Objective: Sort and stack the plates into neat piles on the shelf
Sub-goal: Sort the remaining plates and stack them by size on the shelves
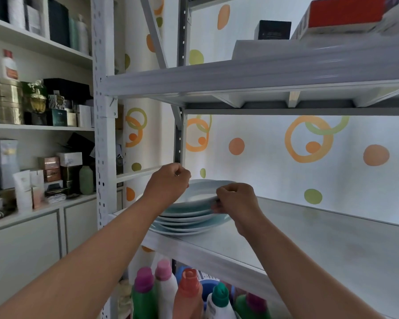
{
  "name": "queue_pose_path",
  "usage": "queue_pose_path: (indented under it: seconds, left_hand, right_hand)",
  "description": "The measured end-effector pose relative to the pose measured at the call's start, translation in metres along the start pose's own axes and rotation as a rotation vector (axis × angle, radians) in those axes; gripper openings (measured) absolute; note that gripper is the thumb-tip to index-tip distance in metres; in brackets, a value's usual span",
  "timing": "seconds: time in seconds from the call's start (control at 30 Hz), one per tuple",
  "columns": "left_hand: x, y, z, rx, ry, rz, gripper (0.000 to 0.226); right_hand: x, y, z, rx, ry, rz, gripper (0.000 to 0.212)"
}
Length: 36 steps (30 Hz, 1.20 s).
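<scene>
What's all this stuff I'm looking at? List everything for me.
plates: about six in one stack, pale blue and white, left end of the rack's middle level
top plate: one, pale blue, uppermost of that stack
shelf rack: one, white-grey metal, fills the right
bottles: at least five, pink, orange and green caps, level below the plates
red box: one, top level, right
black box: one, top level
boxes and jars: many, mixed colours, on the white cabinet at left
wallpaper: white, orange and green circles, behind
left hand: grips the top plate's left rim
right hand: pinches its right rim
</scene>
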<state>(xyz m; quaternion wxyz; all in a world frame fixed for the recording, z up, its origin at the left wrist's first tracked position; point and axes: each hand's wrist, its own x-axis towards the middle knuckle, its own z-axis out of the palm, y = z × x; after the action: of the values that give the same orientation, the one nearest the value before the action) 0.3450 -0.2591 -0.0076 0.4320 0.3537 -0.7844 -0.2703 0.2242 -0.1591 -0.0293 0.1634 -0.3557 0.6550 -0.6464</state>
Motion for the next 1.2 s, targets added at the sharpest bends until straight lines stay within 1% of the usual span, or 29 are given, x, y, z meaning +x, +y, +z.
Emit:
queue_pose_path:
  seconds: [0.13, 0.3, 0.5, 0.63, 0.83, 0.97, 1.07, 1.2]
  left_hand:
    - [0.003, 0.000, 0.003, 0.032, -0.030, 0.000, 0.021]
    - [0.009, 0.006, 0.011, 0.047, -0.066, 0.007, 0.019]
    - [0.020, 0.009, 0.025, 0.116, -0.151, 0.023, 0.019]
    - [0.035, 0.009, 0.030, 0.158, -0.198, 0.032, 0.020]
    - [0.065, 0.009, 0.039, 0.226, -0.253, 0.043, 0.020]
    - [0.087, 0.005, 0.044, 0.251, -0.297, 0.018, 0.020]
    - [0.101, 0.002, 0.050, 0.291, -0.333, -0.004, 0.021]
    - [0.118, 0.000, 0.060, 0.321, -0.388, -0.029, 0.022]
  right_hand:
    - [-0.006, -0.002, -0.010, -0.133, 0.004, -0.067, 0.009]
    - [0.001, -0.004, -0.022, -0.108, 0.028, -0.091, 0.008]
    - [0.033, 0.004, -0.041, -0.061, 0.174, -0.098, 0.007]
    - [0.062, 0.018, -0.049, -0.052, 0.206, -0.047, 0.009]
    - [0.109, 0.044, -0.046, -0.031, 0.184, 0.041, 0.007]
    - [0.141, 0.062, -0.039, -0.055, 0.180, 0.070, 0.008]
    - [0.161, 0.074, -0.029, -0.069, 0.147, 0.141, 0.004]
    - [0.181, 0.088, -0.017, -0.045, 0.130, 0.300, 0.025]
